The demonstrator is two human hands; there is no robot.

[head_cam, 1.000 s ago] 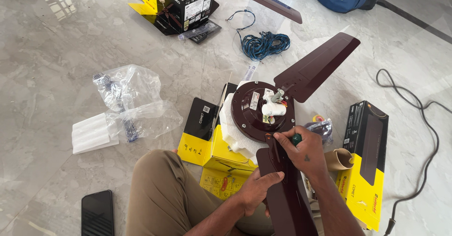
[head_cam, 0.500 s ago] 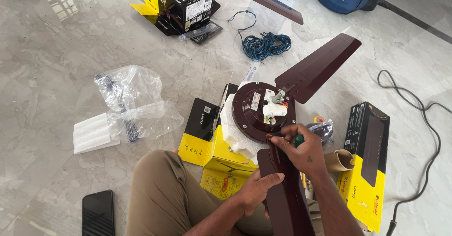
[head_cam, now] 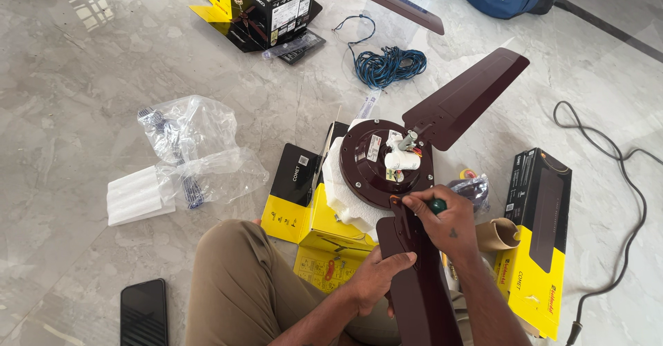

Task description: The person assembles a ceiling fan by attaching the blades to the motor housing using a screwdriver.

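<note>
While the right hand [head_cam: 442,225] is closed round a green-handled screwdriver [head_cam: 434,206] at the blade root, the left hand [head_cam: 378,273] presses flat, fingers spread, on the near fan blade [head_cam: 418,291], bottom centre of frame. Blade judged stiff, light, glossy, likely slippery; best held near the root by its edges. Its long axis runs from bottom edge up to the round motor hub [head_cam: 376,163], centre frame, resting on white foam over a yellow box [head_cam: 324,249]. Second fitted blade [head_cam: 469,97] points upper right; floor is marble
</note>
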